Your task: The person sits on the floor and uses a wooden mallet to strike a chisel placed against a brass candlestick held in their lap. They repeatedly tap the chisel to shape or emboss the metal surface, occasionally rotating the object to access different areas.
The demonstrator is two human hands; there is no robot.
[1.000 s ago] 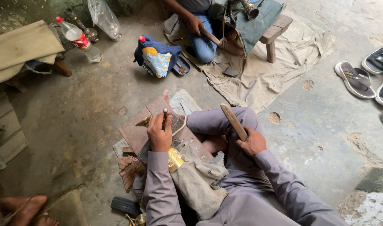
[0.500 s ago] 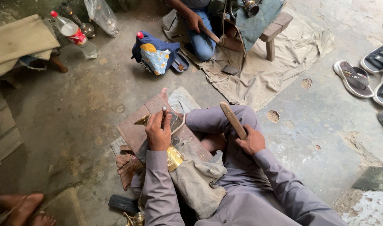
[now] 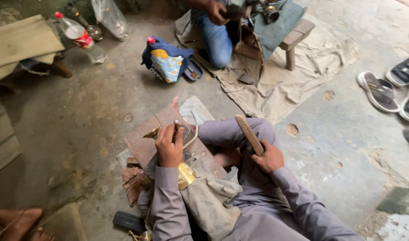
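Concrete floor below, left hand (image 3: 169, 147) fists a punch (image 3: 176, 127); right hand (image 3: 269, 157) clamps a raised stick (image 3: 249, 134).

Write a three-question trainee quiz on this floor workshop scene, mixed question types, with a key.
1. True or false: the right hand grips a flat wooden stick.
2. Multiple choice: the left hand holds what? A) a thin metal punch B) a plastic bottle C) a sandal
3. Fill in: under the left forearm lies a shiny ____-coloured metal piece.

Key: 1 true; 2 A; 3 gold
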